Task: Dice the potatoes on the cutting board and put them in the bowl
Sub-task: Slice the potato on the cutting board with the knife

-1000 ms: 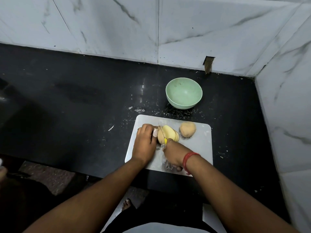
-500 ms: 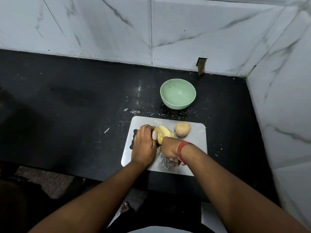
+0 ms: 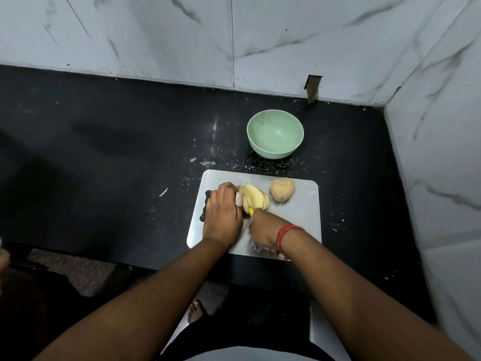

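Observation:
A steel cutting board [image 3: 302, 225] lies on the black counter. On it a yellow potato [image 3: 256, 198], cut into several slices that still lean together, is held at its left end by my left hand [image 3: 223, 212]. My right hand [image 3: 263, 230] grips a knife with a yellow handle [image 3: 251, 211], its thin blade set in the potato next to my left fingers. A whole unpeeled potato [image 3: 282, 189] rests on the board to the right of the sliced one. Behind the board stands a pale green bowl [image 3: 275, 138] with nothing in it.
The black counter [image 3: 117, 157] stretches far to the left, with white crumbs scattered around the board and bowl. Marble walls [image 3: 442, 152] close in at the back and right. The counter's front edge runs just below the board.
Both hands stay on the potato while the knife works through it beside my left fingers. The view has shifted slightly.

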A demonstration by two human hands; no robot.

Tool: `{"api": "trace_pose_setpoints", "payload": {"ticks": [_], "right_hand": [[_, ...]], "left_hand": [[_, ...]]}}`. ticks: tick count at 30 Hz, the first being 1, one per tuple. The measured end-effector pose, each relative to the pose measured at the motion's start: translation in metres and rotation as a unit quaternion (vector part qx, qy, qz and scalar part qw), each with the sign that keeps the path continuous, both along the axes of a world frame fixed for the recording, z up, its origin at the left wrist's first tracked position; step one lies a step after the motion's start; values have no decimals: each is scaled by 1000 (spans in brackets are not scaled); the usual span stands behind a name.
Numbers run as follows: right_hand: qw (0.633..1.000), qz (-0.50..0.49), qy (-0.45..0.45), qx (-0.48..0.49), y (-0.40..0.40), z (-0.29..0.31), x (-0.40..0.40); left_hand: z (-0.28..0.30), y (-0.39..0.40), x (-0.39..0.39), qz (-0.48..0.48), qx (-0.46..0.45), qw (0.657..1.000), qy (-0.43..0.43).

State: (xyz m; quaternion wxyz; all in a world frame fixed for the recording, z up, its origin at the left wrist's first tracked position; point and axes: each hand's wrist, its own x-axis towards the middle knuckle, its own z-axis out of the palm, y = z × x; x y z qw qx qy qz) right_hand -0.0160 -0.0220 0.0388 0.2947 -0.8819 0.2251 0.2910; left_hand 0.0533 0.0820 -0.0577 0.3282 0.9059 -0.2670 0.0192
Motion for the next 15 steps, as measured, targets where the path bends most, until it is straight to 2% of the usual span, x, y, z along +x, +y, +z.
{"api": "trace_pose_setpoints", "payload": {"ticks": [2,6,12,15], "right_hand": [[999,-24,17,19,2,2,0],[999,-5,47,14,1,-3,0],[1000,10,28,-1,6,-9,-21],[1000,-20,13,-2,4,-16,-27]], "left_hand": [[0,0,0,-4,-3,1000,1],[0,-1,-1,6,4,1000,2],[-1,-1,-1,9,4,1000,4],[0,-1,-1,8,7,1000,9]]}}
